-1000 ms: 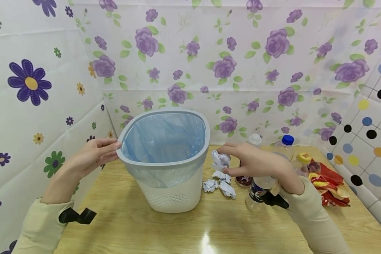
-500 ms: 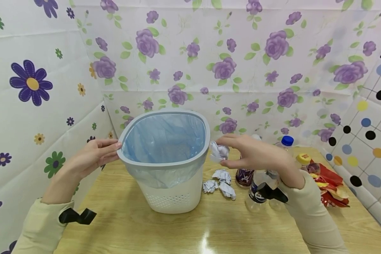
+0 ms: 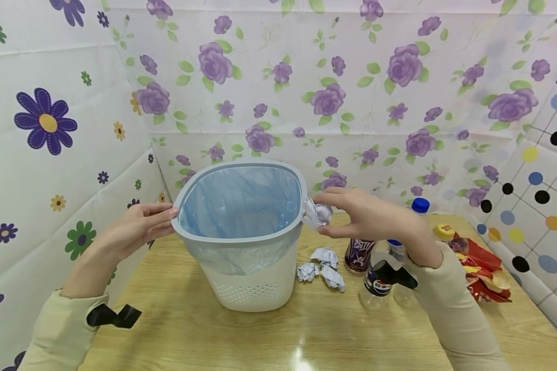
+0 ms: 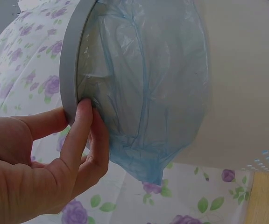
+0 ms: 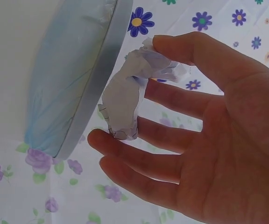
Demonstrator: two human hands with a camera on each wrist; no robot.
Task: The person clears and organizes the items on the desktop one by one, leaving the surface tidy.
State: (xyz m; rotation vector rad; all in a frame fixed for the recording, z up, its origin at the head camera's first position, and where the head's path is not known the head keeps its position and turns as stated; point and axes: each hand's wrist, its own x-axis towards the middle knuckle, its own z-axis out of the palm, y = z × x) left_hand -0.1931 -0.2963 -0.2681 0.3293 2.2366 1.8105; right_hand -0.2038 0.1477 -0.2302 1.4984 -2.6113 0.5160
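A cream bin (image 3: 255, 291) with a grey rim and a blue liner bag (image 3: 241, 201) stands on the table. The left hand (image 3: 132, 229) grips the rim at its left side; in the left wrist view the thumb and fingers of the left hand (image 4: 55, 163) pinch the grey rim (image 4: 69, 70). The right hand (image 3: 376, 216) holds a crumpled white paper ball (image 3: 319, 212) beside the rim's right edge, outside the bin. In the right wrist view the paper (image 5: 123, 98) lies between the thumb and fingers of the right hand (image 5: 209, 121), close to the rim (image 5: 97, 79).
Several crumpled papers (image 3: 332, 278) lie right of the bin. Behind and under the right arm stand a dark-labelled bottle (image 3: 358, 253), a clear bottle (image 3: 376, 286) and a blue-capped bottle (image 3: 420, 206). Farther right are a yellow cap (image 3: 444, 232) and red snack packaging (image 3: 487, 273). Patterned cloth surrounds the table.
The right hand has lifted the paper ball and moved it slightly left, up to the bin's rim. The left hand and the bin have stayed in place.
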